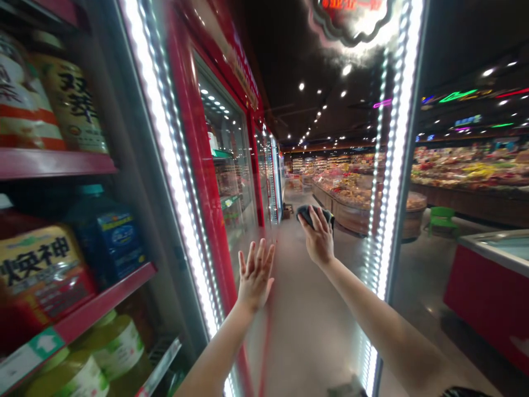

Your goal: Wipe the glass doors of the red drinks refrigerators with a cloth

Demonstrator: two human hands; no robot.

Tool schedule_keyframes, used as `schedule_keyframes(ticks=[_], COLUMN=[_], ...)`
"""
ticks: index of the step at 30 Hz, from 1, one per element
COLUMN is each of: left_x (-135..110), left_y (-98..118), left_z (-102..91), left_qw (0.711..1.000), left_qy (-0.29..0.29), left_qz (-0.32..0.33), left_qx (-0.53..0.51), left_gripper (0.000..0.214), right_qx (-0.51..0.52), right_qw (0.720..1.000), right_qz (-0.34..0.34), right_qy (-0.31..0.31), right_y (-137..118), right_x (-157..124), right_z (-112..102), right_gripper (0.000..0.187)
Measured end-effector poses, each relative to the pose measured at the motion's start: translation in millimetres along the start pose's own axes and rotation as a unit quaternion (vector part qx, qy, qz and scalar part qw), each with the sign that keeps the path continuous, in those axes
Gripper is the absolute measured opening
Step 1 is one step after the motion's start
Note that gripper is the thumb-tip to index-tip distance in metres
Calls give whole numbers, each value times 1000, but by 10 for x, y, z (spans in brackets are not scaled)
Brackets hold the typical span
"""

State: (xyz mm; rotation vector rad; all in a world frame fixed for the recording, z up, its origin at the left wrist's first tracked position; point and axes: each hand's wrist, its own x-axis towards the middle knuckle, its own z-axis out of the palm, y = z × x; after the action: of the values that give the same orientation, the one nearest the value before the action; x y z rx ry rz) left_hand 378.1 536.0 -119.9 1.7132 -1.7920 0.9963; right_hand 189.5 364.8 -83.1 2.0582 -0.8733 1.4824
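Observation:
A glass door (297,309) with bright LED strips down both sides stands swung out in front of me. My left hand (254,281) is spread against the glass, fingers apart, holding nothing. Higher and to the right, my right hand (320,245) presses a dark grey cloth (305,210) on the pane, its fingers laid over it. Part of the cloth is hidden under the fingers.
On the left are cooler shelves (107,300) with bottled drinks (118,339) and cartons. Red-framed coolers (206,220) show through the glass. To the right are a red chest freezer (487,292), a green stool (442,219) and produce displays (467,171).

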Motion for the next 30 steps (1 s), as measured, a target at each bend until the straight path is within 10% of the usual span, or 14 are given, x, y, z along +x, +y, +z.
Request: schedule_keyframes(ticks=[6,14,20,27,30], left_x=[-181,-342,-478,-664,-717], left_y=[-116,-343,-440,-593,-585], left_z=[-42,-143,-157,-200,-216], left_qw=[1000,1000,1000,1000,1000], left_qy=[-5,-2,4,-17,-10], left_qz=[-12,-24,-13,-19,-18], left_qx=[0,5,2,-8,-16], left_gripper=[119,119,122,122,120], right_qx=[-3,-1,7,-25,-20], right_qw=[985,1000,979,999,999], right_qz=[-150,-7,-179,31,-9], right_qy=[-90,-11,-100,-21,-39], right_y=[-230,-410,-634,-736,-986], right_x=[-357,93,-275,-92,-67], right_z=[-51,-9,-24,-40,-21], right_gripper=[66,63,67,62,65])
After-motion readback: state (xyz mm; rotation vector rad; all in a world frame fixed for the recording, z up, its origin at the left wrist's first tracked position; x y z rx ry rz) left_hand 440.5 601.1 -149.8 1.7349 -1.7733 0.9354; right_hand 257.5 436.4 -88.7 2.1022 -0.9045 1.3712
